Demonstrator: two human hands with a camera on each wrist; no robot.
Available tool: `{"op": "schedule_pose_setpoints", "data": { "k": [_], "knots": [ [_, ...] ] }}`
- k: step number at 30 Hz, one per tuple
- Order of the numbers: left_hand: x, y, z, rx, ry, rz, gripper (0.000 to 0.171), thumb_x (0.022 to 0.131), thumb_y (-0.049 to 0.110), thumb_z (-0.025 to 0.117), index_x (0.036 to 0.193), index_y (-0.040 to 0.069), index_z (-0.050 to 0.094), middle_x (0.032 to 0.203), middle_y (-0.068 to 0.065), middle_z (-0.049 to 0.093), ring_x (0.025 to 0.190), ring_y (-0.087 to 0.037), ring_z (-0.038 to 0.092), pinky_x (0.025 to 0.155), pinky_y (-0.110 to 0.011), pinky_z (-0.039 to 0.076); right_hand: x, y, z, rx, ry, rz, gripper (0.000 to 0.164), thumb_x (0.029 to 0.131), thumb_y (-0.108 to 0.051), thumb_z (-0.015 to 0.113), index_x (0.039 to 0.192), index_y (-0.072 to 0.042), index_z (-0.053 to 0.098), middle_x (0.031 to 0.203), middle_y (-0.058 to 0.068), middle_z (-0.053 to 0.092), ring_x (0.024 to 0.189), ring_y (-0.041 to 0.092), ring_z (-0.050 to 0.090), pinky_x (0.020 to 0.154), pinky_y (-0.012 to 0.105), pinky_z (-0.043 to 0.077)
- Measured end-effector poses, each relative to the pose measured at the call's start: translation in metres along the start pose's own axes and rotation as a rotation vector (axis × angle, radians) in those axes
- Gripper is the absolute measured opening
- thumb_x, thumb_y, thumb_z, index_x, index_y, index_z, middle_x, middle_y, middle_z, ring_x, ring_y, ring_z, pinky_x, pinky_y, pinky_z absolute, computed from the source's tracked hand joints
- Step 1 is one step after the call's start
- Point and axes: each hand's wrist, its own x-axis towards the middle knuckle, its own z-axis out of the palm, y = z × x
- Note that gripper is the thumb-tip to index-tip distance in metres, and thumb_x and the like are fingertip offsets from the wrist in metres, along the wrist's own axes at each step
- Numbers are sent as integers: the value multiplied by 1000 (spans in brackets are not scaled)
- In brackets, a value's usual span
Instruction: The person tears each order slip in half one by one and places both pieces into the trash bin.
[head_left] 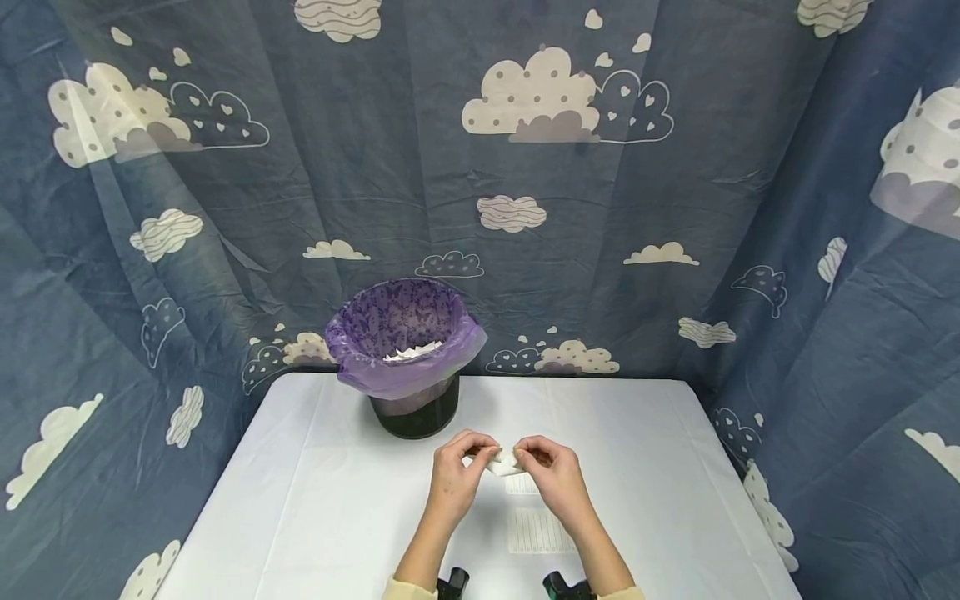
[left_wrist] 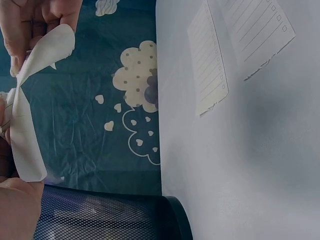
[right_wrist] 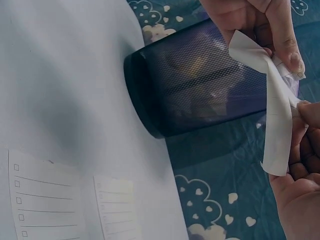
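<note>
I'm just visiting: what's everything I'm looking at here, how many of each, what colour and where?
Cloud-patterned fabric backdrop: panel count unclear, blue, around the table
Flat table: one, white, before the person
Round mesh bin: one, black, at the table's far side
Thin plastic liner: one, purple, in the bin and over its rim
Paper-like scraps: uncountable, white, inside the liner
Ruled checkbox paper sheets: two, white, on the table
Twisted paper piece: one, white, between both hands
Wrist devices: two, black, at the wrists
Sleeves: two, pale yellow, bottom edge
Hands: two, bare, left and right, pinching the paper piece
</note>
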Motion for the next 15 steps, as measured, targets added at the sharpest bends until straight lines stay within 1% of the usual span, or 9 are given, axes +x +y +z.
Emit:
{"op": "schedule_pose_setpoints", "data": {
  "k": [3, 8, 11, 15],
  "knots": [
    [1, -1, -1, -5, 3, 7, 6, 94, 15, 80, 92, 9, 80, 91, 0, 78, 84, -7, 67, 81, -21, 57, 1, 0, -1, -3, 5, -6, 6, 99, -12, 74, 100, -7, 77, 97, 6, 77, 86, 11, 66, 77, 20, 55],
    [1, -2, -1, -2, 7, 0, 6, 95, 14, 79, 92, 8, 80, 91, 1, 78, 84, -7, 67, 81, -21, 57, 2, 0, 0, -8, 19, -12, 4, 98, -10, 74, 99, -7, 77, 96, 5, 77, 85, 11, 67, 78, 20, 55],
    [1, -2, -1, 4, 13, -4, 5, 94, 13, 79, 91, 9, 79, 91, 2, 78, 84, -7, 67, 81, -21, 57, 2, 1, 1, -15, 33, -15, 4, 98, -10, 74, 99, -7, 77, 96, 6, 77, 85, 11, 67, 78, 20, 55],
    [0, -1, -2, 21, 20, -7, 5, 94, 17, 80, 91, 13, 79, 91, 3, 78, 84, -6, 67, 79, -21, 56, 2, 1, 1, -26, 58, -16, 3, 98, -10, 74, 98, -8, 77, 96, 6, 77, 85, 11, 67, 78, 19, 55]
  ]
}}
